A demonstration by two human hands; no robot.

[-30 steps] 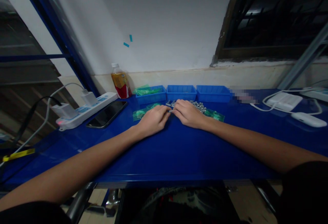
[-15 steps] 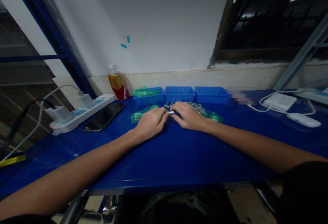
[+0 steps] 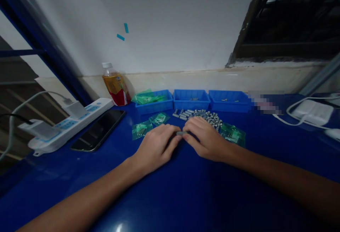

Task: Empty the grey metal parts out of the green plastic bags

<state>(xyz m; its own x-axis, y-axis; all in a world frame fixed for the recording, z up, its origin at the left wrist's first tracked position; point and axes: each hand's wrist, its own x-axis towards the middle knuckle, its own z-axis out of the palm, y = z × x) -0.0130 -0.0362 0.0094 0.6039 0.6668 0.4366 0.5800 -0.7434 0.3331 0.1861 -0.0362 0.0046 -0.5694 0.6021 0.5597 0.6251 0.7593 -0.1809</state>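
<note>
A small grey metal cylinder [image 3: 181, 133] lies level between my two hands. My left hand [image 3: 158, 145] is closed, pinching its left end between thumb and fingers. My right hand [image 3: 203, 138] grips the other end the same way, its fingertips partly hiding the piece. Just behind my right hand spreads a pile of small metal cylinders [image 3: 212, 118], some lying flat in a row at its left. Green plastic bags with small parts lie on both sides: one bag [image 3: 142, 129] and a smaller bag [image 3: 159, 119] by my left hand, another bag [image 3: 235, 134] beside my right wrist.
Three blue bins line the wall: a left bin [image 3: 155, 108] with green bags, a middle bin [image 3: 191, 104] and a right bin [image 3: 228, 105] with a few small pieces. A drink bottle [image 3: 116, 83], phone [image 3: 99, 130] and power strip [image 3: 71, 126] stand left; a white charger [image 3: 313, 112] with cables sits right.
The view has tipped and come closer, so the hands appear lower and larger. Both hands still hold the cylinder, which looked bright white before and shows grey now.
</note>
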